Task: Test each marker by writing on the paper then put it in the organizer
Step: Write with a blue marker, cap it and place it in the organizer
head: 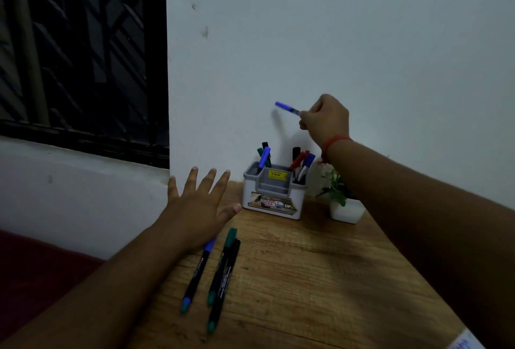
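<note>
- The left hand hovered over the bench near its left edge, fingers spread wide and straight, holding nothing.
- Just beside and partly under that hand lay three loose markers near the left edge: a blue-capped one with its cap end beneath the wrist, a green-capped one, and a black one touching the green. By my judgement these were not yet tested.
- The organizer stood at the far edge against the wall, already holding several markers: blue, green and black in its left compartment; black, red and blue in its right.
- The right hand was raised above the organizer, fingers curled round a blue marker, its cap pointing left. It looked about to be dropped in.
- A small potted plant sat right of the organizer.
- The paper showed only as a scrap with blue marks at the near right corner.
- Roughly two thirds seemed done.
</note>
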### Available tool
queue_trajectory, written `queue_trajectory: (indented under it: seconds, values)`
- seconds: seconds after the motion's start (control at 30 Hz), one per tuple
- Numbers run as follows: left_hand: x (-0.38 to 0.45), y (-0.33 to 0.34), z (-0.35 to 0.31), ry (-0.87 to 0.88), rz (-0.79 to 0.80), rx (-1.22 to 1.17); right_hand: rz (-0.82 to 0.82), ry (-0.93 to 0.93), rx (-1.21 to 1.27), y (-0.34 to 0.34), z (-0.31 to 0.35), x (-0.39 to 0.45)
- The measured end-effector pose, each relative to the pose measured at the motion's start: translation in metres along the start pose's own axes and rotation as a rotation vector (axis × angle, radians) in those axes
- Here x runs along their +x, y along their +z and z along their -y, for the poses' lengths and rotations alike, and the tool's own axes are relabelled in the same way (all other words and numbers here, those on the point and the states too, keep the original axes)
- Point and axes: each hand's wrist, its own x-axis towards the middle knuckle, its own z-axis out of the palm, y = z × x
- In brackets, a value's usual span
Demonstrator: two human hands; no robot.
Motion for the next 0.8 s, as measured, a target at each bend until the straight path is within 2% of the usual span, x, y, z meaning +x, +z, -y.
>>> queue_trajectory:
  seconds: [0.07, 0.13, 0.2, 0.3, 0.43, 0.63, 0.8]
  values:
    - [0.000, -0.001, 0.000, 0.003, 0.000, 0.003, 0.053, 0.195, 0.118, -0.003, -0.001, -0.001]
    - [-0.001, -0.001, -0.001, 0.008, -0.002, 0.006, 0.183, 0.402, 0.300, -0.001, -0.002, -0.005]
    - [-0.001, -0.002, -0.002, 0.009, -0.002, 0.007, 0.257, 0.497, 0.400, 0.004, -0.001, -0.013]
    - [-0.002, -0.002, -0.003, 0.009, -0.002, 0.012, 0.284, 0.439, 0.375, 0.015, 0.002, -0.025]
    - [-0.002, 0.001, -0.003, 0.008, 0.000, 0.016, 0.319, 0.194, 0.171, 0.027, 0.006, -0.035]
    - [-0.001, 0.002, -0.002, 0.005, -0.001, 0.012, 0.504, 0.052, -0.020, 0.048, 0.020, -0.053]
    - [-0.001, 0.002, -0.001, 0.005, 0.004, 0.018, 0.547, -0.005, -0.184, 0.062, 0.014, -0.064]
